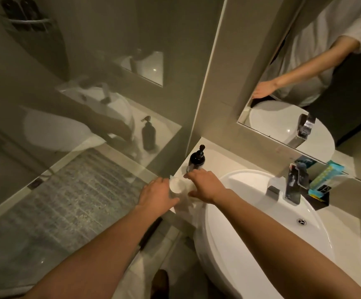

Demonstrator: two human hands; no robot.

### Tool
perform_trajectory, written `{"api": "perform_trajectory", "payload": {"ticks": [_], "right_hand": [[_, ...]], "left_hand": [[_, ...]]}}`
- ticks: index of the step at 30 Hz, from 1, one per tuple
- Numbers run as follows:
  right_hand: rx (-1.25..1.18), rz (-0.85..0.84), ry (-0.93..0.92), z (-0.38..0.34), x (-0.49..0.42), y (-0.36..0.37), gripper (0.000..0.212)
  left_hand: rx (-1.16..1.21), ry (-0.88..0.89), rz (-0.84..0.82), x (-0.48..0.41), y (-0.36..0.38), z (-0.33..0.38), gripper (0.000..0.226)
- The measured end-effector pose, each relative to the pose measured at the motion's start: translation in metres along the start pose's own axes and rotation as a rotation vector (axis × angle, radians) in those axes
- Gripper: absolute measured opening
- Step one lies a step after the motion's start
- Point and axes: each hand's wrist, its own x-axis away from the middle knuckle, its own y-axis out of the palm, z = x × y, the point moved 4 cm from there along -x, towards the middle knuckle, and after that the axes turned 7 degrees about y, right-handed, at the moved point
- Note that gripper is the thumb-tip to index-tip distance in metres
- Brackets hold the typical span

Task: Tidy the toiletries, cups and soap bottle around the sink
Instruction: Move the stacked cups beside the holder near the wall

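Observation:
A dark soap bottle (196, 159) with a pump top stands on the white counter at the far left corner of the sink (250, 212). My right hand (204, 186) is curled around the bottle's lower part. Just to its left, my left hand (157, 196) holds a clear cup (176, 185) at the counter's left edge, thumb against its near side. Toiletries in teal and yellow packets (324, 180) sit in a black tray (322, 200) behind the tap (295, 184).
A glass shower screen (89, 126) stands directly left of the counter, reflecting the bottle and basin. A wall mirror (304, 83) hangs behind the sink. The drain (301, 221) lies at the basin's right. Tiled floor shows below left.

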Motion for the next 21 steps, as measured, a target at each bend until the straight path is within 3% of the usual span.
{"api": "perform_trajectory", "payload": {"ticks": [21], "right_hand": [[0.093, -0.047, -0.227, 0.002, -0.048, 0.025, 0.063]], "left_hand": [[0.042, -0.075, -0.012, -0.03, 0.018, -0.002, 0.047]]}}
